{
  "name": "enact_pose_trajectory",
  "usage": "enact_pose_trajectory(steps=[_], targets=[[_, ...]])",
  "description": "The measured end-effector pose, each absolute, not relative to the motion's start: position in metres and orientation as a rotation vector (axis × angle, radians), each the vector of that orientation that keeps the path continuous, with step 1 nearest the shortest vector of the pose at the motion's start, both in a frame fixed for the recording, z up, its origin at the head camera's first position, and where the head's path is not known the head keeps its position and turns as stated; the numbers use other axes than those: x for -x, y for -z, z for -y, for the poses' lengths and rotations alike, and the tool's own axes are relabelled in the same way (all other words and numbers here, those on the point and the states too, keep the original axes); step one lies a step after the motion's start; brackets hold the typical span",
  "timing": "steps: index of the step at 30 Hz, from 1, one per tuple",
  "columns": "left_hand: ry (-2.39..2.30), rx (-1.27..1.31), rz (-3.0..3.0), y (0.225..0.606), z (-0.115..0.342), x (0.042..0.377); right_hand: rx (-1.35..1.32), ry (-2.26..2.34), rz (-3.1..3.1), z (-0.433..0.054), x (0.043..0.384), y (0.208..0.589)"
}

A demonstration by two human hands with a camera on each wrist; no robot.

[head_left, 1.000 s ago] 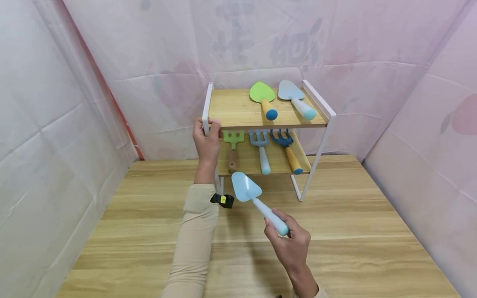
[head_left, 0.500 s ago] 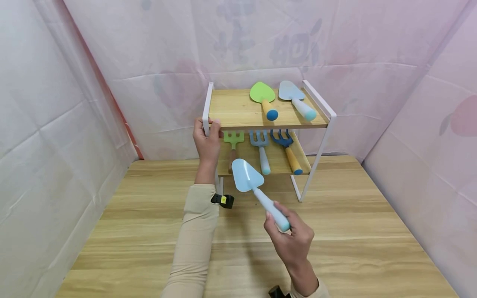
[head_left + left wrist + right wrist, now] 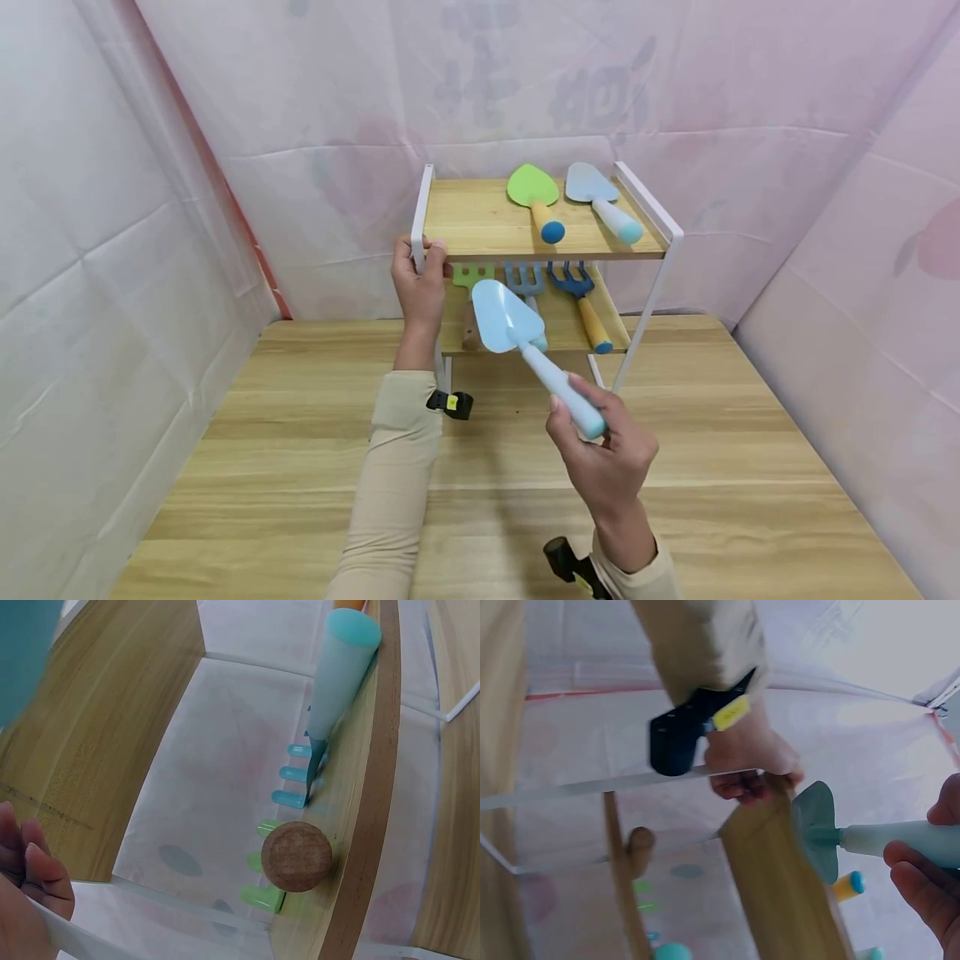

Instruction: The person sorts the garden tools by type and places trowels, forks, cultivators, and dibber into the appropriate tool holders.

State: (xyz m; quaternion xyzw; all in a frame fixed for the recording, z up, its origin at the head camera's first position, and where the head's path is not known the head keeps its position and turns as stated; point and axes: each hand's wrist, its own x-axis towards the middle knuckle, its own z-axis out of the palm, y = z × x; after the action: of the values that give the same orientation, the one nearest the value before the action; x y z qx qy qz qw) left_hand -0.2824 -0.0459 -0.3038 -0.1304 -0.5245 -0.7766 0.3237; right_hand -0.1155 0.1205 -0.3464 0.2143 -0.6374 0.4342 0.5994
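My left hand (image 3: pixel 420 292) grips the front left corner of a two-tier shelf rack (image 3: pixel 465 218), fingers round its white frame. My right hand (image 3: pixel 611 450) holds a light blue trowel (image 3: pixel 562 385) by its pale handle, blade pointing up and left. In the head view the blade overlaps the lower tier. On the top board lie a green trowel (image 3: pixel 533 185) with a yellow handle and a pale blue trowel (image 3: pixel 591 183). Below them rest a green hand fork (image 3: pixel 467 275), a light blue hand fork (image 3: pixel 523 277) and a dark blue hand fork (image 3: pixel 574 283).
The rack stands on a wood-grain table (image 3: pixel 300 467). Printed white sheeting (image 3: pixel 315 100) hangs behind and along both sides. On the top board, bare wood shows left of the green trowel. Each wrist wears a black camera, such as the left wrist camera (image 3: pixel 459 406).
My right hand has moved up and slightly right with the light blue trowel, so its blade has risen from below the lower tier to in front of it. The left hand stays put.
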Motion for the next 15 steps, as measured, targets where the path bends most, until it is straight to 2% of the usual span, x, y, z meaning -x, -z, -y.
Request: enact_pose_trajectory(steps=[15], targets=[[2.041,0.3,1.461,0.304,0.048,0.281,-0.462,-1.023,1.393,-0.119,0.139,0.322]])
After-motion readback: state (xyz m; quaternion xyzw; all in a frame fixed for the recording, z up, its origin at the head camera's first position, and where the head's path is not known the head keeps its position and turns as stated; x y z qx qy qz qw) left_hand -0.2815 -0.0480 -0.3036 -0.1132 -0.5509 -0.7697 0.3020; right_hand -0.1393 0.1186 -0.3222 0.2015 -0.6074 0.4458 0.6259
